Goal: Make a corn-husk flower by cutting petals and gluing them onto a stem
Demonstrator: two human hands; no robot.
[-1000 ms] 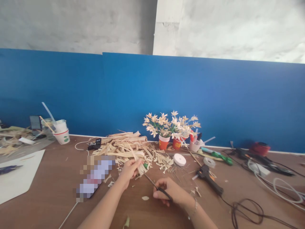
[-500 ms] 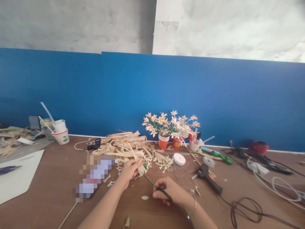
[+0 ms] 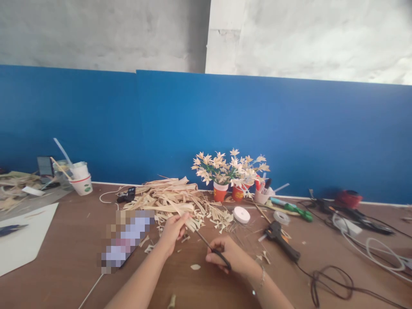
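Note:
My left hand [image 3: 174, 231] pinches a pale dried leaf strip [image 3: 192, 223] at the near edge of a heap of dried leaf strips [image 3: 167, 199]. My right hand [image 3: 230, 256] grips black-handled scissors [image 3: 212, 248], whose blades point up-left to the strip just right of my left fingers. Small offcuts [image 3: 195, 267] lie on the brown table [image 3: 64, 266] between my forearms.
Red cups with pale handmade flowers [image 3: 230, 171] stand against the blue wall panel. A white tape roll [image 3: 241, 214], a black glue gun [image 3: 280, 240], tangled cables [image 3: 331, 285], a white paper cup [image 3: 82, 180], a white sheet [image 3: 22, 240] and a blurred-out object [image 3: 125, 240] lie around.
The scissors have slid a little forward along the strip and the green bit near the blades is covered. Both hands stay in nearly the same place.

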